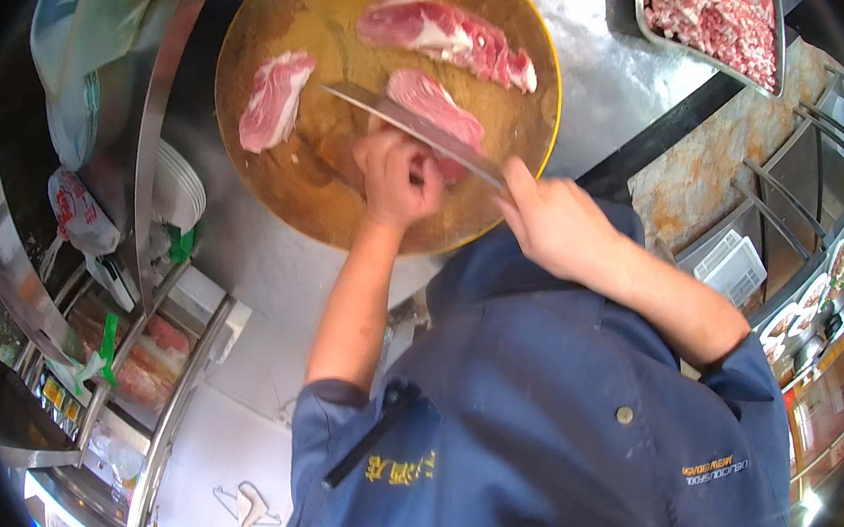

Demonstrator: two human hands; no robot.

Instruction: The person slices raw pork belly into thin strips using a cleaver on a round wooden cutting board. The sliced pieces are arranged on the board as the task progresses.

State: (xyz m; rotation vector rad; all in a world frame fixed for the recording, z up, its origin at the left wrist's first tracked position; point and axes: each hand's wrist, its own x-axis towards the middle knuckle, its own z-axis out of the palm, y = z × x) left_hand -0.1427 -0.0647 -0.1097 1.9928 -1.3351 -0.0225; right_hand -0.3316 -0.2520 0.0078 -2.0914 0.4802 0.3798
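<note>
A round wooden chopping block (pixel 522 36) with a yellow rim lies before me. My right hand (pixel 550 218) grips the handle of a long-bladed kitchen knife (pixel 413 123), its blade slanting up and left across the block. Just below the blade, my left hand (pixel 399 179) has its fingers curled on a piece of raw meat (pixel 453 169), mostly hidden by hand and blade. A thick slice of raw meat (pixel 434 104) lies against the blade's far side. Another slice (pixel 276 101) is farther left, and a longer fat-streaked strip (pixel 447 35) lies at the far right.
A metal tray (pixel 781 44) heaped with finely chopped meat (pixel 708 5) stands on the steel worktop (pixel 591 90) at the upper right. To the left, white dishes (pixel 180 183) are stacked beside metal rails (pixel 172 417). Bagged raw meat (pixel 153 370) sits behind those rails.
</note>
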